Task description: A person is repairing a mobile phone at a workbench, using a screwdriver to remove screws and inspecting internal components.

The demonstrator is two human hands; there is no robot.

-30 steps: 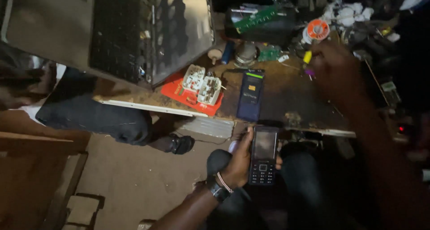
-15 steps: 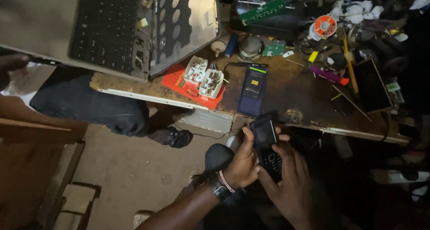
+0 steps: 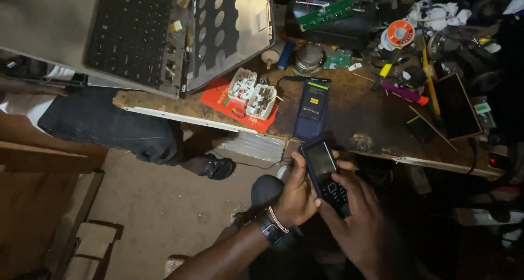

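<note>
My left hand (image 3: 295,195) gripping a dark keypad phone (image 3: 326,173), my right hand (image 3: 357,217) curled beneath with thumb pressing its keys, blue slim box (image 3: 311,108) just beyond them, red flat packet (image 3: 232,102) beyond-left

Both forearms come up bare from the bottom of the frame, no sleeves in view. The left hand (image 3: 295,195) has a dark strap, perhaps a watch, round its wrist at lower centre, with a thin pale beaded bracelet just above it. The right hand (image 3: 357,220), lower right, wears nothing visible.
</note>
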